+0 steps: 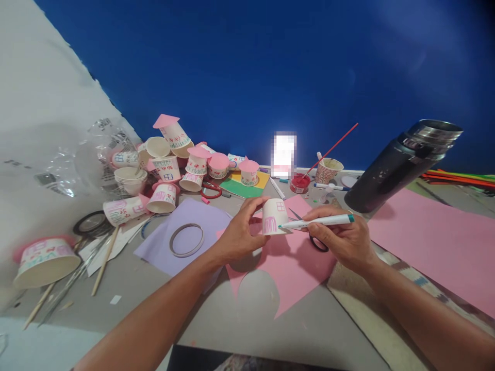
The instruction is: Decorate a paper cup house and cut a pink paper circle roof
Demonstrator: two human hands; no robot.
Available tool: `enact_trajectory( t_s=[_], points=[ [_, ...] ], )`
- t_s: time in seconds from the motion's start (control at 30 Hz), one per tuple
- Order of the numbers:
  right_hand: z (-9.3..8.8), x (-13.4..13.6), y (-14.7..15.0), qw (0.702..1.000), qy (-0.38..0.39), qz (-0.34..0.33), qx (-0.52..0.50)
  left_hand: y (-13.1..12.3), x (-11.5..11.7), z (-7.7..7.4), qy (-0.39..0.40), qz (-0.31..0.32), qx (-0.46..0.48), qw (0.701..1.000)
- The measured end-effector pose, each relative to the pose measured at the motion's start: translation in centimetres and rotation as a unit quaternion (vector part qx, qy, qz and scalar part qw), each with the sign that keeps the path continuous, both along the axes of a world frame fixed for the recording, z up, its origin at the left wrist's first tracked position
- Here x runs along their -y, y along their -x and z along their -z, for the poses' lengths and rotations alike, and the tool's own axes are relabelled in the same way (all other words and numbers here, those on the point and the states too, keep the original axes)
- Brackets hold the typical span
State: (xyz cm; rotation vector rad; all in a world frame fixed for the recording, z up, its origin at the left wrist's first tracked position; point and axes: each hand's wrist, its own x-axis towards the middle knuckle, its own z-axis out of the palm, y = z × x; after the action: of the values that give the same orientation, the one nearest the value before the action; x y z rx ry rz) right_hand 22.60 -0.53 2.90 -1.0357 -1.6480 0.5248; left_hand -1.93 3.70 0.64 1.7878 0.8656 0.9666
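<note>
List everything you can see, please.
Cup: one, white, left hand
Marker: one, white, right hand
Roofed cups: many, white/pink, left
Cup stack: one, white, left
Patterned cup: one, reddish, back
Jar: one, red, back
Flask: one, black, right
Sheets: two, pink, centre/right
Sheet: one, purple, left
Card: some, green/yellow, back
Rings: several, mixed, left
Scissors: two, red/black, centre
Pens: several, mixed, back
Sticks: several, tan, left
Rods: several, mixed, right
Bag: one, clear, left
Table: one, grey, below
Wall: one, blue, back
Hands: two, bare, centre
</note>
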Motion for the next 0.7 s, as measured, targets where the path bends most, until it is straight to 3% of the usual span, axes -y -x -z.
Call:
enact_trajectory(
  t_s=[0.27, 0.53, 0.7],
  points=[
    [0.22, 0.0, -0.3, 0.999, 0.018, -0.048, -0.002, -0.02, -0.07, 0.22, 0.013, 0.006, 0.018, 1.0],
    [0.0, -0.08, -0.46, 1.0, -0.001, -0.008, 0.012, -0.11, 0.13, -0.04, 0.022, 0.017, 0.036, 0.999],
    [-0.02, -0.09, -0.72, 0.999, 0.013, -0.031, 0.009, -0.14, -0.01, 0.36, 0.027, 0.026, 0.056, 0.998]
  ],
)
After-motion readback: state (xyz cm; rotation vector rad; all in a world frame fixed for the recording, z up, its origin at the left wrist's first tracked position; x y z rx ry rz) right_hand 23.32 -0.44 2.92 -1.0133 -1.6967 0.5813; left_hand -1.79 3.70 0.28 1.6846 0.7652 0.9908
